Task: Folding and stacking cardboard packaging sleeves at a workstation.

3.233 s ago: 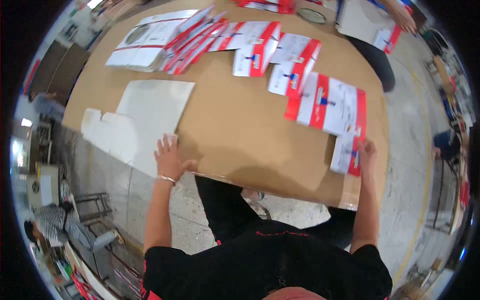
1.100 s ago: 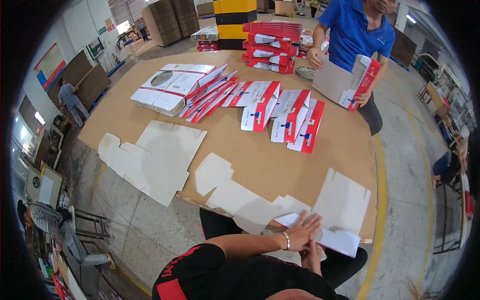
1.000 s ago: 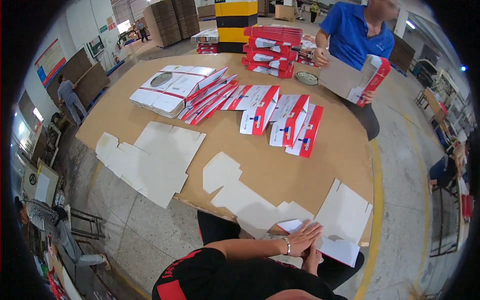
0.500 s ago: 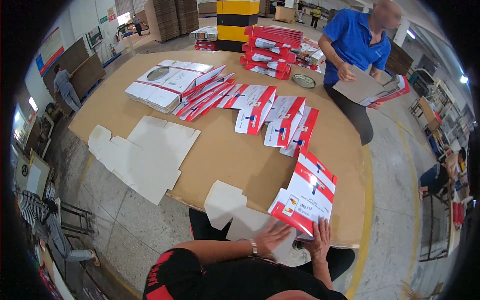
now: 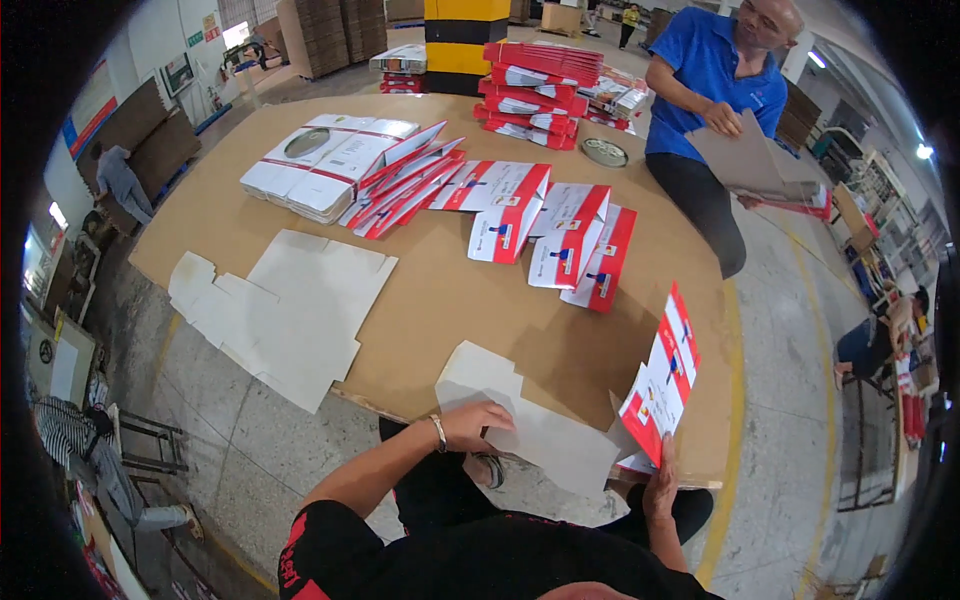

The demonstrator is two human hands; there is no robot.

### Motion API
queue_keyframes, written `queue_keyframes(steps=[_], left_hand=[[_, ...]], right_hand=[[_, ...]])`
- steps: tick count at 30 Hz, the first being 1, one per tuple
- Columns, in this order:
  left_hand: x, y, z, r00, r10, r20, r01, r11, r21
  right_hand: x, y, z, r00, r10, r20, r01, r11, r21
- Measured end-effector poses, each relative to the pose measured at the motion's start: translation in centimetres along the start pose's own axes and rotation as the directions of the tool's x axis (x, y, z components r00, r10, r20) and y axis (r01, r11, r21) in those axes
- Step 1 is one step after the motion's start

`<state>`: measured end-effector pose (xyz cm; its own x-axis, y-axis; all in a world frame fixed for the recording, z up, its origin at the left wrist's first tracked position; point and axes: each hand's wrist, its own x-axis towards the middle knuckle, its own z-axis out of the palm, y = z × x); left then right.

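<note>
At the near table edge lies a flat carton blank (image 5: 560,437), its plain pale inside facing up. Its red-and-white printed panel (image 5: 662,385) stands raised at the right, tilted up. My right hand (image 5: 660,482) grips the lower edge of that panel, fingers partly hidden behind it. My left hand (image 5: 472,427), with a bracelet at the wrist, has its fingers curled over the left edge of the pale part. Farther left rests another pale blank (image 5: 310,300), inside up and untouched. Several folded red-and-white cartons (image 5: 565,235) overlap across the middle of the table.
A bundle of white cartons (image 5: 310,165) and a roll of tape (image 5: 604,152) lie on the brown table (image 5: 460,310). Stacked red cartons (image 5: 530,100) stand at the back by a yellow-black pillar (image 5: 466,45). At the right, a person in blue (image 5: 715,80) handles another carton.
The printed panel has swung up and right, nearly upright. My left hand has moved left to the blank's edge, and the blank has shifted right. The person in blue has lowered their carton.
</note>
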<state>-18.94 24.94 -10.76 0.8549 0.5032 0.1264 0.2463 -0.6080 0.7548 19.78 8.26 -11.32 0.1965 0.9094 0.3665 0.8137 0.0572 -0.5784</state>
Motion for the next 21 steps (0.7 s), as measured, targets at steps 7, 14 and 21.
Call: queue_keyframes(steps=[7,14,21], left_hand=[[2.0,-2.7,1.2,0.989,0.121,-0.087,-0.121,0.993,0.002],[7.0,-0.3,3.4,0.813,-0.340,-0.472,0.449,0.883,0.137],[7.0,2.7,4.2,0.974,-0.088,-0.207,0.189,0.822,0.537]], right_hand=[[-0.3,2.6,-0.4,0.967,-0.074,0.242,0.095,0.993,-0.074],[2.9,1.2,-0.9,0.985,-0.024,0.173,0.050,0.988,-0.148],[5.8,-6.7,4.0,0.845,-0.065,0.531,0.304,0.875,-0.377]])
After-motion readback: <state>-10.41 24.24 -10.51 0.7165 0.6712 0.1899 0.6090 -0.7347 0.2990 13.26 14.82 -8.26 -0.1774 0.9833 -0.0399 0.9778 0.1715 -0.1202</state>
